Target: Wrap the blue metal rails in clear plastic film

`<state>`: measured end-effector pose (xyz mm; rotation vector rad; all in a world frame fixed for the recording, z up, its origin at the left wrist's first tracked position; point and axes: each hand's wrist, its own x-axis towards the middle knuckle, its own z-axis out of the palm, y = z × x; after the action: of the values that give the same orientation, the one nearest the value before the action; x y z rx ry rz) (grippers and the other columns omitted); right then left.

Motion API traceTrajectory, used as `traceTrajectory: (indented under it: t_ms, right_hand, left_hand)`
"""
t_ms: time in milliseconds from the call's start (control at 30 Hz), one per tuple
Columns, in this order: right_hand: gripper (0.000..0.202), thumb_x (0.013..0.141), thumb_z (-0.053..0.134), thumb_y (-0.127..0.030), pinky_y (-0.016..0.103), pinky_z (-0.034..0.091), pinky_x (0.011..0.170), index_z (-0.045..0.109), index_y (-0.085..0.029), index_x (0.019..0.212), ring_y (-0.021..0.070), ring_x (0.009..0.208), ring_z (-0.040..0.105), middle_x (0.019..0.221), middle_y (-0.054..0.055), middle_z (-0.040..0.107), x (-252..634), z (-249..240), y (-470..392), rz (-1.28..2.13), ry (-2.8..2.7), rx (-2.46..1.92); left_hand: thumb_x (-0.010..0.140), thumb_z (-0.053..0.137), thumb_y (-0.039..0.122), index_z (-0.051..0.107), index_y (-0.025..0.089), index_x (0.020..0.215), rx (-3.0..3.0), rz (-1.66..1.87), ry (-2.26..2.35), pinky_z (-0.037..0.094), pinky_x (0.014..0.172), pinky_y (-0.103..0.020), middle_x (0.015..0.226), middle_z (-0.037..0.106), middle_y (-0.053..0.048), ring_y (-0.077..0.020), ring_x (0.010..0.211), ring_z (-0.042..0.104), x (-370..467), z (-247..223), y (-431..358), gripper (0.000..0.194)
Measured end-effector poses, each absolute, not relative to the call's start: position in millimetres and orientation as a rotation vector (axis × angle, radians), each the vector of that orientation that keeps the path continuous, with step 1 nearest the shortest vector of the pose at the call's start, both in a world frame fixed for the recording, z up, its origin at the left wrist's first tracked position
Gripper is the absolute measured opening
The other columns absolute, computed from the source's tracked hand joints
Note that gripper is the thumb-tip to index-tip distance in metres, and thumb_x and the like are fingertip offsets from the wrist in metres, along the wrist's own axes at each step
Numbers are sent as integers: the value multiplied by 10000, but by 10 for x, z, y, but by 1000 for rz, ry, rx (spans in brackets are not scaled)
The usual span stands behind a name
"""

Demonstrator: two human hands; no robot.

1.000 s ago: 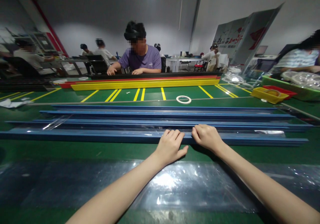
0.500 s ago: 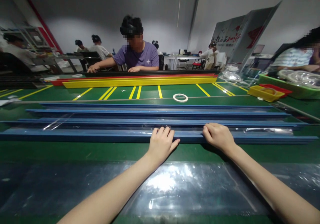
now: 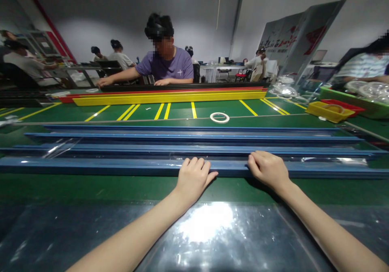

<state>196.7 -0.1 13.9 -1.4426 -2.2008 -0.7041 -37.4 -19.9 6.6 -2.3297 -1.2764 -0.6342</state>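
Several long blue plastic channel strips lie side by side across the table, with clear film showing between them. My left hand lies over the nearest blue strip, fingers curled across its top and thumb along its front side. To the right, my right hand is closed on the same strip, its fingers folded over the edge; the fingertips are hidden. Under my forearms a wide clear plastic sheet lies flat and reflects a bright light.
Beyond the blue strips lie a white tape ring and yellow, red and black strips. A co-worker sits behind them. At right stand a yellow tray and a green bin holding clear rolls.
The view has shifted slightly, so the blue strips look a little wider. My hands keep nearly the same hold. The co-worker's arm on the left side has reached farther left.
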Motion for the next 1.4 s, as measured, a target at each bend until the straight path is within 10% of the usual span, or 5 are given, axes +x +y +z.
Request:
traceTrajectory:
  t_ms: [1400]
  right_hand:
    - [378, 845, 304, -263, 245, 227, 507, 500, -173, 534, 100, 524, 478, 520, 12, 540, 1954, 127, -13, -742, -2242, -1446]
  left_hand:
    - [830, 426, 383, 583, 169, 897, -2407, -676, -1258, 344, 651, -319, 1065, 613, -43, -184, 799, 523, -369, 54, -196, 273]
